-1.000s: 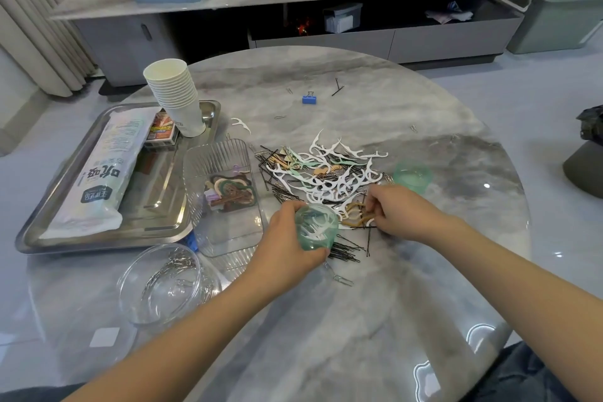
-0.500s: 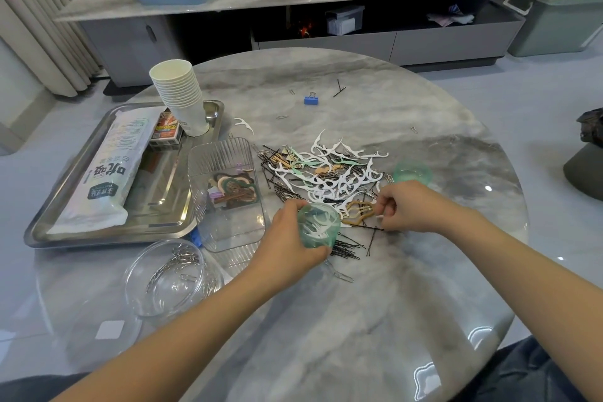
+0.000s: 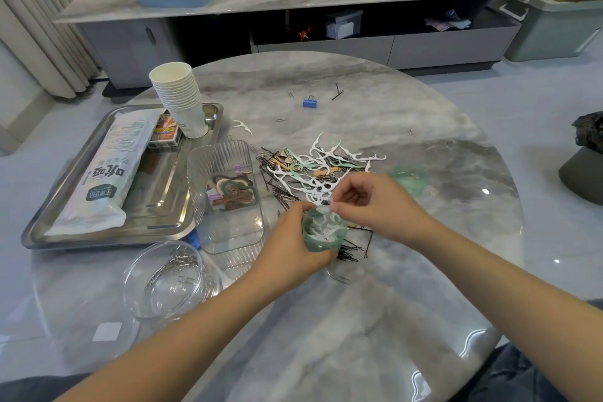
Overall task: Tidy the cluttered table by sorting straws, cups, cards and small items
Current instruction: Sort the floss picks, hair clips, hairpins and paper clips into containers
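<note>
I see my left hand [image 3: 295, 246] wrapped around a small green cup [image 3: 323, 232], fingers curled on its wall, holding it just above the bench [image 3: 359, 320]; white floss picks [image 3: 321, 228] lie inside it. My right hand [image 3: 378, 206] pinches one more white pick at the cup's rim, thumb and forefinger closed on it. Behind the hands sits the mixed pile [image 3: 313, 170] of white and green picks, hairpins and clips. A second green cup [image 3: 409, 178] stands beside the pile at right. The ribbed clear dish [image 3: 225, 196] holds brownish clips. The round clear bowl [image 3: 169, 281] holds paper clips. The steel tray [image 3: 107, 235] carries a straw pack [image 3: 104, 170], a card box [image 3: 166, 134] and stacked paper cups [image 3: 179, 98].
</note>
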`<act>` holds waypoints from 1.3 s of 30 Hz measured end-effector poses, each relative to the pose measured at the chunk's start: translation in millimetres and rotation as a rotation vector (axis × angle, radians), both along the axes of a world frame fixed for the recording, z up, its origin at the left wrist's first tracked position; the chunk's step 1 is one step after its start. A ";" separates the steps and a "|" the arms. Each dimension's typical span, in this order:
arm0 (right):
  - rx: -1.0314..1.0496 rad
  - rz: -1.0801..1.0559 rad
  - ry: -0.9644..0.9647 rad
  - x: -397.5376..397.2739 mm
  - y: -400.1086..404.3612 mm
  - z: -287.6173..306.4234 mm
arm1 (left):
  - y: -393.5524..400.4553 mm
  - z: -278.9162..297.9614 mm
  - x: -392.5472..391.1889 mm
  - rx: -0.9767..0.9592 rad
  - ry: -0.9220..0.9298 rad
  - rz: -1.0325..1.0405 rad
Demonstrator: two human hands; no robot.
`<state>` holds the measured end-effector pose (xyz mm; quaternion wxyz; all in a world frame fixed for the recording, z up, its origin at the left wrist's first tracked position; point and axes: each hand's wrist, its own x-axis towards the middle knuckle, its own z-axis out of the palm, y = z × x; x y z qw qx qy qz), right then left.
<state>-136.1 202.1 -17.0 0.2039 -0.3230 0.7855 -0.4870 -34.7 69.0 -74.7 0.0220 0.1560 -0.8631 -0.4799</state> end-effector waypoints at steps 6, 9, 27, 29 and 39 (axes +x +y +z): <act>0.086 0.011 0.251 -4.7 5.7 6.1 | -2.0 -1.6 -1.8 -0.009 0.008 0.004; 0.180 0.083 0.359 -9.4 5.7 9.0 | -1.1 -2.6 -1.8 -0.016 0.012 -0.012; 0.697 0.163 0.516 -51.8 3.9 -50.4 | -5.1 8.1 4.8 -0.060 -0.012 0.003; 0.709 0.137 0.458 -50.0 4.9 -49.7 | -4.5 10.5 4.9 -0.059 -0.010 0.006; 0.504 -0.008 0.183 -42.2 14.2 -5.3 | -3.2 53.9 12.8 -0.149 0.048 0.035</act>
